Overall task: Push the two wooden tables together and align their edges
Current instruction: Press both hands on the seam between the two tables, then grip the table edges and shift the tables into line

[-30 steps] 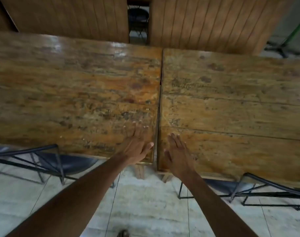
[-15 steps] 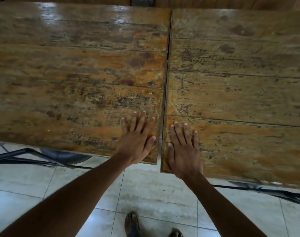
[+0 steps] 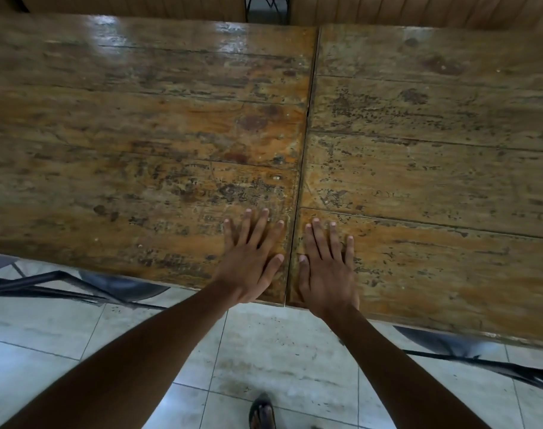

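Note:
Two worn wooden tables stand side by side, the left table (image 3: 140, 144) and the right table (image 3: 434, 168), with only a thin dark seam (image 3: 304, 144) between them. Their near edges meet almost level at the seam's front end. My left hand (image 3: 251, 261) lies flat, fingers spread, on the left table's near right corner. My right hand (image 3: 327, 267) lies flat on the right table's near left corner, just across the seam. Neither hand holds anything.
Dark metal chairs are tucked under the near edges, one at the left (image 3: 78, 286) and one at the right (image 3: 468, 351). Pale floor tiles (image 3: 264, 351) lie below, with a sandalled foot (image 3: 262, 411). A wood-panelled wall (image 3: 418, 10) runs behind the tables.
The view has tilted down and closer to the tabletops. Both hands slid further onto the tables and flattened. The gap at the near end of the seam has narrowed.

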